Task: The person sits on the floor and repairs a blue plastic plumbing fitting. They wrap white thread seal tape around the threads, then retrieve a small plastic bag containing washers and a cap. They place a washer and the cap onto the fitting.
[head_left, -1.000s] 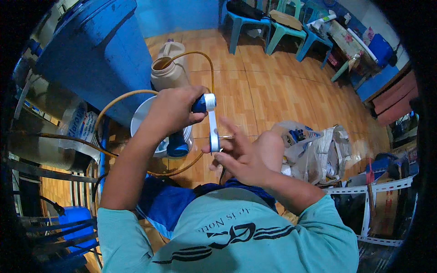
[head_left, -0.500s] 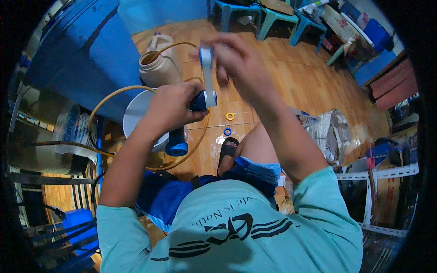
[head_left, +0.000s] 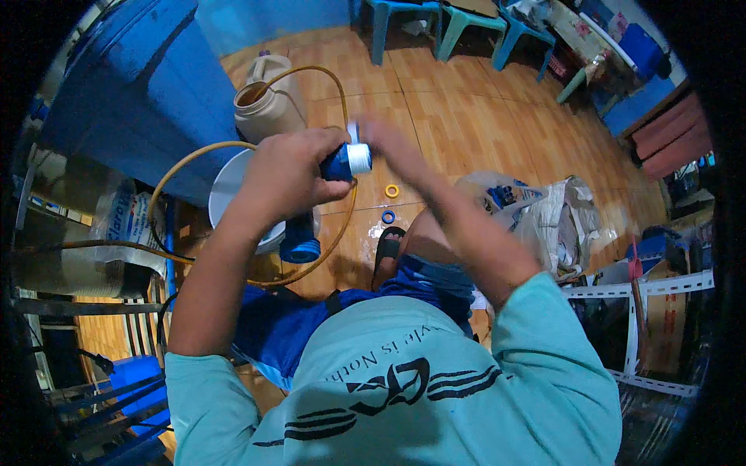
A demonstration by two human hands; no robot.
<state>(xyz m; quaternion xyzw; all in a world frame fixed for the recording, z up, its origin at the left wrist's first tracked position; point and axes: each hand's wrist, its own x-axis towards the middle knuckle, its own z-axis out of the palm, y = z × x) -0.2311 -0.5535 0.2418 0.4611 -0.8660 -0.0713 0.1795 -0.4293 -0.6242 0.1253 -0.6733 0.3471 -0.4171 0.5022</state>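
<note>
My left hand (head_left: 284, 171) grips a dark blue pipe fitting (head_left: 335, 165), its fingers wrapped round the body. The fitting's end, pointing right, is wound with white thread seal tape (head_left: 360, 158). Below the hand, a blue ribbed end (head_left: 301, 248) hangs down; the hand hides how it joins the rest. Close by on the right, my right hand (head_left: 391, 149) is smeared by motion, closed at the tape roll (head_left: 354, 130), which shows edge-on behind the wound end. A yellow ring (head_left: 387, 192) and a blue ring (head_left: 383, 218) lie on the floor beyond my sandalled foot.
A beige jug (head_left: 272, 116) with a brownish hose (head_left: 320, 68) in its mouth stands ahead-left, beside a white bucket (head_left: 224, 190). Plastic bags and a sack (head_left: 571, 221) lie at right, near a white perforated rack (head_left: 660, 287). Plastic stools (head_left: 472, 33) stand at the back.
My right hand has come down and nearer to the fitting with the tape roll, so the stretched strip of tape is shorter. My left hand keeps its hold in nearly the same place.
</note>
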